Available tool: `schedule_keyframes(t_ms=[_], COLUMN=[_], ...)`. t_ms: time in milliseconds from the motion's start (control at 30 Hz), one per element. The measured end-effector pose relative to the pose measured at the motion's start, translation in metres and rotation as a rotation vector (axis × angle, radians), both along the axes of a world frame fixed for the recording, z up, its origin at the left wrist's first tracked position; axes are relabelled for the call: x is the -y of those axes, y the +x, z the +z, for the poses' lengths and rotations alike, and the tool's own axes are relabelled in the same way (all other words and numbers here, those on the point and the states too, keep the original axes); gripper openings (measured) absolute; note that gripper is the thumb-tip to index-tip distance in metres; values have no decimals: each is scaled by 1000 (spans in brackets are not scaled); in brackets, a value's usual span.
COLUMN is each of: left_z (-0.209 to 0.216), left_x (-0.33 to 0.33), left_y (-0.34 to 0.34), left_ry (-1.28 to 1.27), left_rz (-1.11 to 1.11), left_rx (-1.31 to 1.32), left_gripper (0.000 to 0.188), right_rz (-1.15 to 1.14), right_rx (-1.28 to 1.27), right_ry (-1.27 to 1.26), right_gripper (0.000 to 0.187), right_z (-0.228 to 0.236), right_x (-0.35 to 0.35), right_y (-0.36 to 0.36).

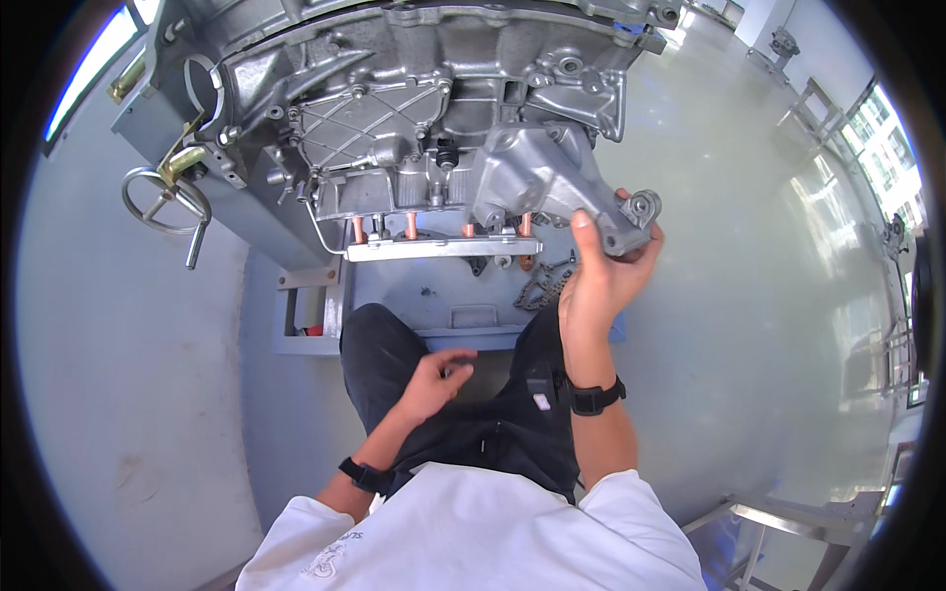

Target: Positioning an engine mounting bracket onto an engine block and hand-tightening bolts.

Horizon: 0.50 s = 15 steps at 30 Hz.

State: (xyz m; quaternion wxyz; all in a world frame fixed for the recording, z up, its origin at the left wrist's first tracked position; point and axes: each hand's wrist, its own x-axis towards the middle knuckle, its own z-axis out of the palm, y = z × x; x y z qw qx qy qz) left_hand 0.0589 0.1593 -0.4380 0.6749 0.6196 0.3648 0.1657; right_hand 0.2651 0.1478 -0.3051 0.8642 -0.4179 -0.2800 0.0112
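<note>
Fingers of our right hand are wrapped round the lower end of a cast aluminium bracket, thumb laid up its face, and we hold it pressed against the side of the engine block on its stand. We judge the bracket to be at its seat but not secured: we see no bolt in its round eye by our fingertips, and no tool in either hand. Our left hand hangs low over our lap, fingers curled in; whether something small sits in it we cannot tell. Just beside the bracket, left of our hand, a silver rail with copper-coloured stubs runs along the block's lower edge. Below it a chain lies on the blue-grey stand base, near our wrist. Further left a wire-handled pin hangs from the stand frame, well apart.
</note>
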Motion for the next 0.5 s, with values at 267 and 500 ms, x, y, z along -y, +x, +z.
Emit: schedule_keyframes(t_ms=[267, 500], left_z=[89, 124], left_x=[-47, -36], left_y=[54, 64], left_ry=[558, 958], left_rz=[164, 244], left_rx=[245, 387], left_gripper=[47, 45], right_rz=[713, 900], right_rx=[-1006, -1090], right_ry=[360, 562], right_gripper=[37, 29], right_z=[-32, -68], right_x=[26, 36], right_y=[8, 1])
